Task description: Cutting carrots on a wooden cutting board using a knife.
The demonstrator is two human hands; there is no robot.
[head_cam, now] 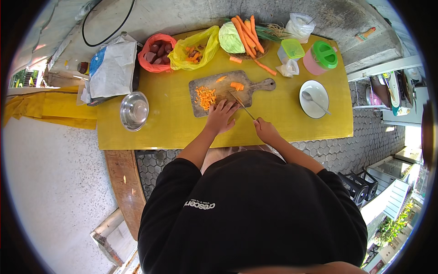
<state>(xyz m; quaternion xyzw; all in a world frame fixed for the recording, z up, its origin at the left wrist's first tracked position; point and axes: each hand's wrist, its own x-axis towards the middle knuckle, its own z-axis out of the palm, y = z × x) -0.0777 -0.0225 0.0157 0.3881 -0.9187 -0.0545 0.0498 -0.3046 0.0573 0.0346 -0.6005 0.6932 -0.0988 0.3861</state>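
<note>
A worn wooden cutting board [220, 85] with a handle lies on the yellow table. Finely diced carrot [206, 97] is heaped on its left part, and cut carrot pieces [237, 86] lie farther right, beyond the knife tip. My right hand [268, 131] grips a knife [244, 107] by its handle, the blade slanting across the board's near edge. Fingers apart, my left hand [221, 117] rests on the board's near edge, between the diced carrot and the blade. Its fingertips are close to the blade; whether anything lies under them is hidden.
Behind the board are a red bag [157, 53], a yellow bag [194, 51] with peelings, a cabbage [231, 37] and whole carrots [248, 36]. A steel bowl [134, 111] stands left. To the right are a white bowl [314, 102] with a spoon and a green-lidded pitcher [320, 58].
</note>
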